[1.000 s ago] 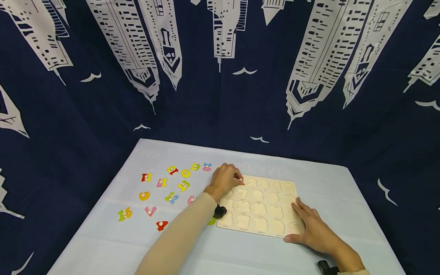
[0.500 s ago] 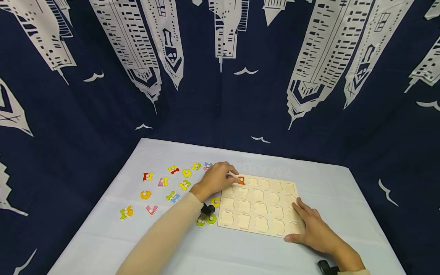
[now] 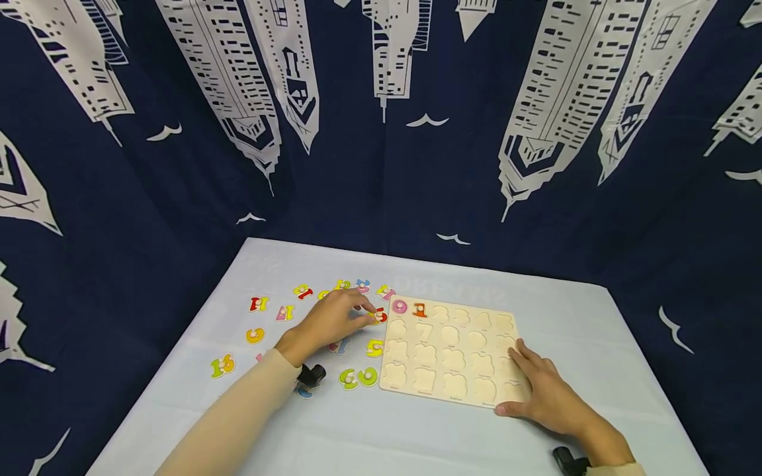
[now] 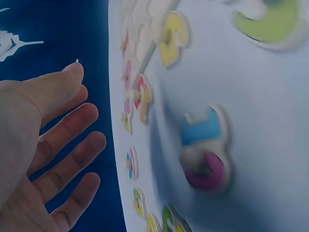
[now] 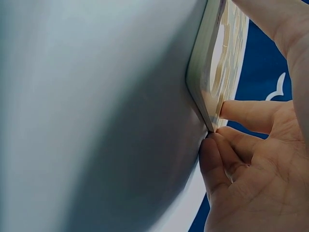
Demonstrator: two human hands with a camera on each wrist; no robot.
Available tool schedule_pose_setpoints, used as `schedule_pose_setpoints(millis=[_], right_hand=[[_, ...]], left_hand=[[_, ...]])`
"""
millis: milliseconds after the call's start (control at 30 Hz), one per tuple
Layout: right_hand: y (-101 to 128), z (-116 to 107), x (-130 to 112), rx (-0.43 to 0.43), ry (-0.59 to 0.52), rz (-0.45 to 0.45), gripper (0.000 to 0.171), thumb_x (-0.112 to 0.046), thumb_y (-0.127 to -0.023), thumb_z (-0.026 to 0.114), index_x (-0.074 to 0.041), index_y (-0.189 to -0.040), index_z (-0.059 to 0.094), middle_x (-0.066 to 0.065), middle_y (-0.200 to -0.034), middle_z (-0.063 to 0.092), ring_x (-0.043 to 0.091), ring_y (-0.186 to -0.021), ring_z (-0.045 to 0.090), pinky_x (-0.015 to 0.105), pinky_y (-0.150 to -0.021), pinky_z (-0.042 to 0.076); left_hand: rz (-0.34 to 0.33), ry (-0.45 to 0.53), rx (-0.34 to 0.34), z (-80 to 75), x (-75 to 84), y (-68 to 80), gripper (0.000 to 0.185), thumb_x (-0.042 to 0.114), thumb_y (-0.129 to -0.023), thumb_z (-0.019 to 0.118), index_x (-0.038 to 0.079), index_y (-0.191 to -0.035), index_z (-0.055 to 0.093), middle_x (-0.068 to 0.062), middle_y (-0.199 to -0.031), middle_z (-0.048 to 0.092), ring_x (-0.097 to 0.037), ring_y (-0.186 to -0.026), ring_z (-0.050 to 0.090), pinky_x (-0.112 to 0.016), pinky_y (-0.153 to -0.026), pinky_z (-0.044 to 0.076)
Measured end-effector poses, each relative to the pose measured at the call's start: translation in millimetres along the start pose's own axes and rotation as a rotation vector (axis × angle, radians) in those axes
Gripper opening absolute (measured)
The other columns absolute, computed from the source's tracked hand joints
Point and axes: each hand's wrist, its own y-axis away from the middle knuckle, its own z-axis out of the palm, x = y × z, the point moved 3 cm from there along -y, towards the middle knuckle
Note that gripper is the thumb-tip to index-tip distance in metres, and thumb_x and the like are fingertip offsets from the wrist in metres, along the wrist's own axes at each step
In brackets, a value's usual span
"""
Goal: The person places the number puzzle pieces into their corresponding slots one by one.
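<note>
A wooden number puzzle board [image 3: 437, 360] lies on the white-covered table. At its upper left are a pink 0 piece [image 3: 399, 307] and a red 1 piece [image 3: 419, 309]; its other recesses show bare wood. My left hand [image 3: 336, 318] hovers left of the board, its fingers slightly bent and holding nothing. Near those fingertips, a red-and-orange number piece [image 3: 380, 316] lies on the table; its figure is hard to read. With thumb at the near edge and fingers at the right edge, my right hand [image 3: 550, 400] holds the board's near right corner.
Several knobbed number pieces lie left of the board, among them a yellow 5 [image 3: 375, 348], a green piece [image 3: 368, 376] and a 16 [image 3: 223, 365]. A blue-and-pink piece [image 4: 207, 145] shows in the left wrist view. Dark blue patterned cloth [image 3: 381, 185] hangs behind the table.
My left hand has let go of the red 1 at the board's top row and moved left and slightly down, uncovering the pink 0. My right hand has stayed at the board's corner.
</note>
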Motion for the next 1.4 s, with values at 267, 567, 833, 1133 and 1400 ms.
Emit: schedule_pose_setpoints(millis=[267, 567, 833, 1133, 1400], right_hand=[[0.6, -2.2, 0.1, 0.003, -0.017, -0.004, 0.136, -0.066, -0.076, 0.104, 0.012, -0.171, 0.045, 0.040, -0.183, 0.032, 0.053, -0.151, 0.051, 0.075, -0.120, 0.051], [4.6, 1.7, 0.3, 0.009, -0.032, -0.005, 0.137, -0.065, -0.074, 0.105, 0.012, -0.170, 0.045, 0.039, -0.183, 0.032, 0.055, -0.153, 0.049, 0.076, -0.121, 0.049], [4.7, -2.1, 0.1, 0.017, -0.020, -0.009, 0.135, -0.064, -0.075, 0.105, 0.013, -0.170, 0.046, 0.040, -0.183, 0.033, 0.058, -0.154, 0.049, 0.076, -0.121, 0.049], [4.1, -1.1, 0.7, 0.009, -0.039, -0.002, 0.134, -0.060, -0.076, 0.106, 0.013, -0.170, 0.046, 0.040, -0.184, 0.030, 0.060, -0.155, 0.048, 0.077, -0.123, 0.049], [4.3, -4.0, -0.4, -0.001, -0.066, 0.017, 0.134, -0.057, -0.075, 0.108, 0.014, -0.170, 0.045, 0.039, -0.186, 0.028, 0.059, -0.157, 0.046, 0.077, -0.126, 0.047]], left_hand=[[0.024, 0.039, -0.043, -12.9, -19.9, 51.4, 0.023, 0.029, -0.103, 0.093, 0.021, -0.124, 0.090, 0.011, -0.116, 0.085, -0.019, -0.109, 0.080, -0.044, -0.106, 0.066], [0.080, 0.071, -0.165, -17.5, -49.1, 114.5, 0.019, 0.034, -0.101, 0.095, 0.033, -0.119, 0.089, 0.028, -0.114, 0.079, -0.001, -0.116, 0.074, -0.040, -0.117, 0.062], [0.171, 0.060, -0.207, -18.5, -55.5, 136.1, 0.021, 0.036, -0.100, 0.096, 0.042, -0.118, 0.087, 0.031, -0.115, 0.077, 0.002, -0.117, 0.071, -0.039, -0.113, 0.058], [0.185, 0.009, -0.236, -25.1, -53.6, 141.7, 0.024, 0.027, -0.098, 0.097, 0.043, -0.114, 0.089, 0.033, -0.115, 0.074, 0.002, -0.117, 0.070, -0.041, -0.111, 0.056], [0.212, 0.014, -0.176, -23.1, -53.1, 129.9, 0.013, 0.033, -0.097, 0.097, 0.037, -0.106, 0.088, 0.028, -0.105, 0.076, 0.003, -0.104, 0.071, -0.036, -0.102, 0.062]])
